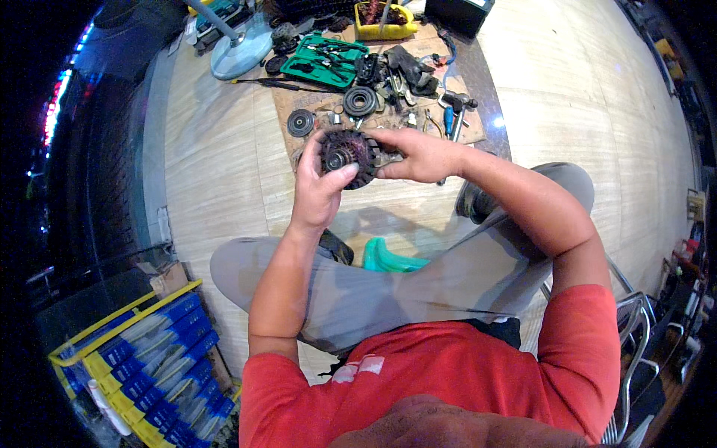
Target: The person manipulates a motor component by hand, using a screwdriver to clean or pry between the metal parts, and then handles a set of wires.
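A: Near field first. Where is the toothed part (361,153)?

B: In both hands, raised at the near side of the cardboard (291,98). The left hand (317,185) closes round its left rim, thumb laid near the centre; the right hand (427,155) cups the right rim between fingers and thumb.

A: Progress?

B: Judged partway. The ribbed disc (301,122) and, beyond it, the black ring (349,102) already lie loose on the cardboard, apart from the toothed part. Remaining: the toothed part itself, in hand and not yet set down.

A: Containers, moving outward?

B: The green tool case (296,69) lies open, dark tools (328,52) laid in it. Farther off, the yellow tub (385,32) holds reddish-brown pieces (373,13); small and dim at that range, they may be metal parts.
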### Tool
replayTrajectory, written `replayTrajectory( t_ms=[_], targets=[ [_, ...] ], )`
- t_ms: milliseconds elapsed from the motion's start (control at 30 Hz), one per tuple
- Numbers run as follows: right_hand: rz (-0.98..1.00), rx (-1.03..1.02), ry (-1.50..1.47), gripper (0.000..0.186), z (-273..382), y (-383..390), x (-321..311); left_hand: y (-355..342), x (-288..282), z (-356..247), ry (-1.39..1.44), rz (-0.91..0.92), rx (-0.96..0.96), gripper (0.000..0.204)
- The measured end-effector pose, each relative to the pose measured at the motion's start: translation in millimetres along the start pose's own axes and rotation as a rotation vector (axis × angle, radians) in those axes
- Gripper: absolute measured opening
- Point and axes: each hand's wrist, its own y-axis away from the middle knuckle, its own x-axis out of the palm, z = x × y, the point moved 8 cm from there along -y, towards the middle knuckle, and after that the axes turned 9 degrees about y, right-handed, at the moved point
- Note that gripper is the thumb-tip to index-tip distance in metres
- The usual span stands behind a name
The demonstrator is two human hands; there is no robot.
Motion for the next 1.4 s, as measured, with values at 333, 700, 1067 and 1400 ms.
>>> replayTrajectory(
  t_ms=[333,700,1067,1400],
  targets=[
    [-0.143,0.022,0.231,0.022,1.9,-7.7,-34.7,0.3,-10.1,-1.2,-0.204,-0.058,0.004,0.061],
    [0.067,0.057,0.528,0.02,32.5,2.0,-21.3,-6.6,-53.3,-11.1,0.116,-0.394,0.16,0.033],
    [-0.157,0.201,0.653,0.028,-17.4,9.9,-36.9,-7.7,-62.6,-34.4,0.408,-0.327,0.116,0.025],
    [-0.281,0.256,0.613,0.031,-41.8,6.3,-64.8,-2.3,-37.6,-42.1,0.39,-0.187,0.121,0.036]
  ],
)
